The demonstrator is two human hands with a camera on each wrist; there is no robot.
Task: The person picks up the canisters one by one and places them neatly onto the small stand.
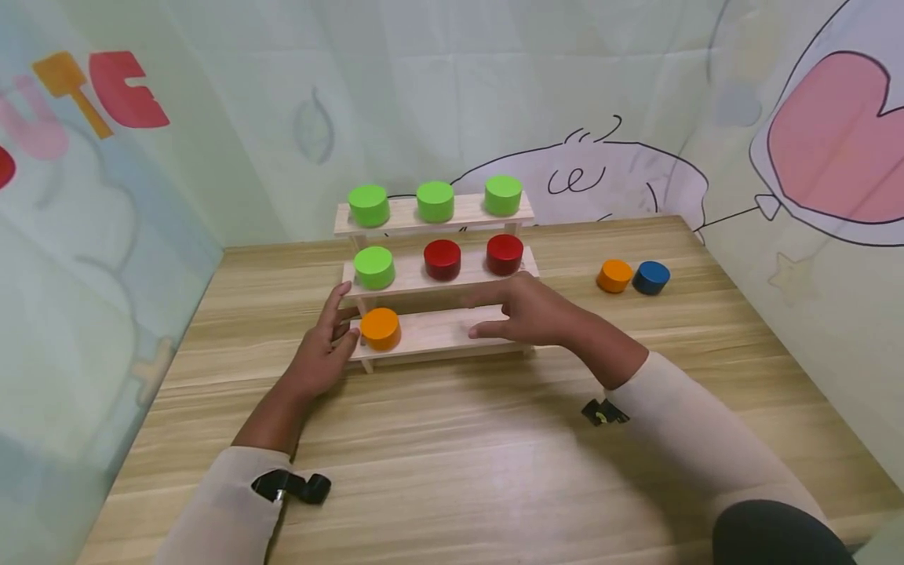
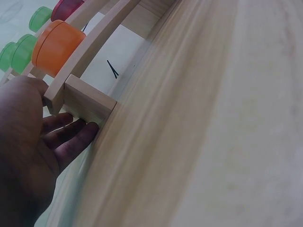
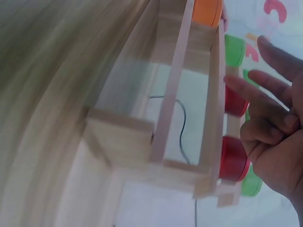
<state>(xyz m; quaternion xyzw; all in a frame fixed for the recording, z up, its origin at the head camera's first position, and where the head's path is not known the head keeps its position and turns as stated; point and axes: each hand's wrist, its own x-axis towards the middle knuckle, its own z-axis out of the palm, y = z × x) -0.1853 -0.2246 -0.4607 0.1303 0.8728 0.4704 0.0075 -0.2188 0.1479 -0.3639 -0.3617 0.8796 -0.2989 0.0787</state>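
A three-tier wooden rack (image 1: 431, 323) stands on the table with short round blocks on it. My left hand (image 1: 321, 353) rests against the rack's left end, its thumb beside the orange round block (image 1: 380, 329) on the bottom tier. In the left wrist view, the fingers (image 2: 78, 139) lie by the end support. Over the right part of the bottom tier hovers my right hand (image 1: 537, 310), thumb and forefinger apart, holding nothing. On the middle tier sit a green block (image 1: 374, 268) and two red blocks (image 1: 442, 260). Three green blocks (image 1: 435, 202) line the top tier.
Right of the rack, a loose orange block (image 1: 614, 276) and a blue block (image 1: 650, 278) lie side by side on the wooden table (image 1: 452, 463). A printed cloth backdrop (image 1: 395, 94) rises behind the rack and at both sides.
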